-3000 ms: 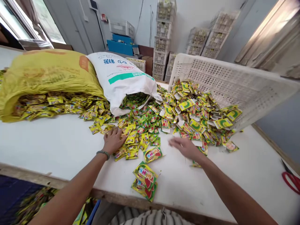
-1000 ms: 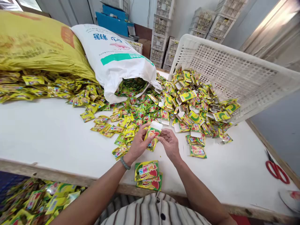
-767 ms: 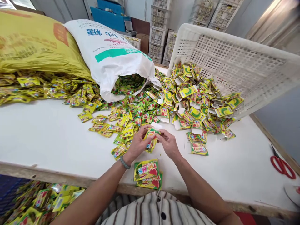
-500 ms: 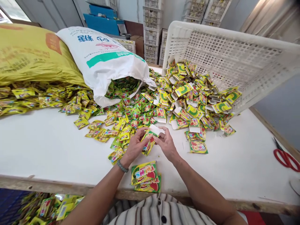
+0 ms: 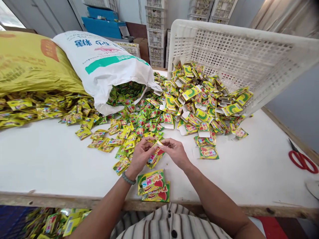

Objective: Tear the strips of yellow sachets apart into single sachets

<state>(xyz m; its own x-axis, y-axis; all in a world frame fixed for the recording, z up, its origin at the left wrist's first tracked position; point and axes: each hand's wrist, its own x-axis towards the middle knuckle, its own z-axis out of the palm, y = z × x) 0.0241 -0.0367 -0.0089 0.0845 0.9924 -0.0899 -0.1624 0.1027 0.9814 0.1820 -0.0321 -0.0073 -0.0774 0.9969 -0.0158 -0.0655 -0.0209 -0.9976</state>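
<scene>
Sachets (image 5: 139,122), green and yellow, lie in a wide heap across the middle of the white surface (image 5: 45,159), spilling from a yellow sack (image 5: 30,66) far left, a white sack (image 5: 104,63) beside it, and a tipped white crate (image 5: 239,49) far right holding small printed cards (image 5: 199,96). Near the front edge sits a short stack of flat packs (image 5: 153,186), and red scissors (image 5: 302,161) lie well apart at right. Left hand (image 5: 141,156) and right hand (image 5: 175,153) meet just above that stack, fingers of both closed on one bundle of sachets (image 5: 156,156), held together.
</scene>
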